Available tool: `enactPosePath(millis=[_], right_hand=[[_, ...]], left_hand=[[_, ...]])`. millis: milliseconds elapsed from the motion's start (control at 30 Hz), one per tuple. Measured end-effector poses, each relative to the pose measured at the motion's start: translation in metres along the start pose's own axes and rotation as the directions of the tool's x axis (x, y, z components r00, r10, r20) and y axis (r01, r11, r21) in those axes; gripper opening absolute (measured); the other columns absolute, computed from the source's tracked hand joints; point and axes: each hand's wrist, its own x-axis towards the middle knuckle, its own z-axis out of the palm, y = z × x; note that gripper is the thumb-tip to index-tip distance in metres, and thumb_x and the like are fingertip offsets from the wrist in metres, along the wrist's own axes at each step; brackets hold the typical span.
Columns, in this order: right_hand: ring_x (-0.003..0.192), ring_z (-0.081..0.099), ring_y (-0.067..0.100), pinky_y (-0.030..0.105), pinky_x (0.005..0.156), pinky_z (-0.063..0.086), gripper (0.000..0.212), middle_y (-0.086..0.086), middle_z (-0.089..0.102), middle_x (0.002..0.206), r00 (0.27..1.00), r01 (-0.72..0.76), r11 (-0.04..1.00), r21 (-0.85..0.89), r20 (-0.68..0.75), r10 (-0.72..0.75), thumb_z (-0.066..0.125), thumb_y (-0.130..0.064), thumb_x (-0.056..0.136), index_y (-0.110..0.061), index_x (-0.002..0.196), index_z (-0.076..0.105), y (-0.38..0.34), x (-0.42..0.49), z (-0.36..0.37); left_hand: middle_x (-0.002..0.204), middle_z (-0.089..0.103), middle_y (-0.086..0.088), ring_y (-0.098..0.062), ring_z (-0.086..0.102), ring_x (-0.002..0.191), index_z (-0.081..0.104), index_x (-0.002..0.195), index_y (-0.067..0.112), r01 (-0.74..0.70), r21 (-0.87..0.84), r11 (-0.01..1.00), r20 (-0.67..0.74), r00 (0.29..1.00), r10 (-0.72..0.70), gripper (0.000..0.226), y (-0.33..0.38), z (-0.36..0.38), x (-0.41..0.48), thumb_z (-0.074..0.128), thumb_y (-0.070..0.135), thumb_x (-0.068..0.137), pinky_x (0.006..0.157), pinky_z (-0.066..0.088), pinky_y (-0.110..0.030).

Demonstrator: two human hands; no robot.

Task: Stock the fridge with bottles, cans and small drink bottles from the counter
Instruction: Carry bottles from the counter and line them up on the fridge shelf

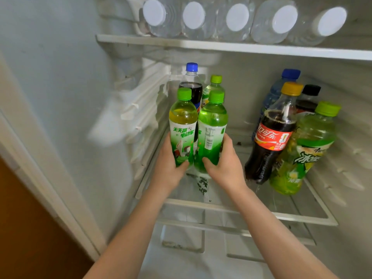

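The left grip (169, 164) wraps a pale tea bottle (183, 125) and the right grip (225, 166) a bright green bottle (212, 127). Both are held low and upright at the glass shelf's (221, 208) left side, seemingly to pack them against the blue-capped cola (191, 87) behind.

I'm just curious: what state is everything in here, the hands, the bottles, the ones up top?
Left hand: grips the yellowish tea bottle, upright, capped.
Right hand: grips the bright green bottle, upright, capped.
Blue-capped dark bottle: standing behind them, capped.
Red-label cola bottle: capped, apart from the held pair.
Water bottles: lying on their sides, caps outward, on the upper shelf.
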Motion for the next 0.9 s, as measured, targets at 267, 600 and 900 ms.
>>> enactPosePath(millis=[267, 600, 900], right_hand=[[0.121, 0.048, 0.025, 0.038, 0.091, 0.045, 0.078, 0.006, 0.047, 0.135, 0.996, -0.087, 0.996, -0.011, 0.032, 0.088, 0.068, -0.017, 0.078, -0.016, 0.141, 0.023, 0.005, 0.047, 0.017], [0.125, 0.046, 0.025, 0.039, 0.095, 0.045, 0.077, 0.007, 0.048, 0.136, 0.999, -0.048, 0.997, -0.058, 0.004, 0.048, 0.069, -0.021, 0.081, -0.013, 0.143, 0.024, 0.007, 0.045, 0.019], [0.109, 0.057, 0.015, 0.031, 0.089, 0.048, 0.045, 0.001, 0.058, 0.122, 0.987, -0.08, 0.995, 0.062, -0.132, 0.088, 0.064, -0.021, 0.085, -0.012, 0.126, 0.05, 0.002, -0.014, 0.005]], left_hand=[[0.134, 0.051, 0.003, -0.002, 0.049, 0.123, 0.03, 0.142, 0.017, 0.122, -0.066, 0.99, -0.009, 0.992, -0.123, 0.08, -0.017, 0.009, 0.039, 0.067, -0.009, 0.076, 0.102, 0.042, -0.024], [0.134, 0.053, -0.002, -0.015, 0.051, 0.124, 0.036, 0.139, 0.014, 0.26, 0.018, 0.965, -0.104, 0.961, -0.257, 0.068, -0.017, 0.015, 0.035, 0.068, 0.002, 0.08, 0.102, 0.044, -0.034], [0.132, 0.047, -0.004, -0.011, 0.04, 0.124, 0.05, 0.129, 0.009, 0.032, 0.223, 0.974, -0.128, 0.992, -0.003, 0.05, 0.015, 0.002, -0.037, 0.067, 0.018, 0.083, 0.104, 0.026, -0.014]])
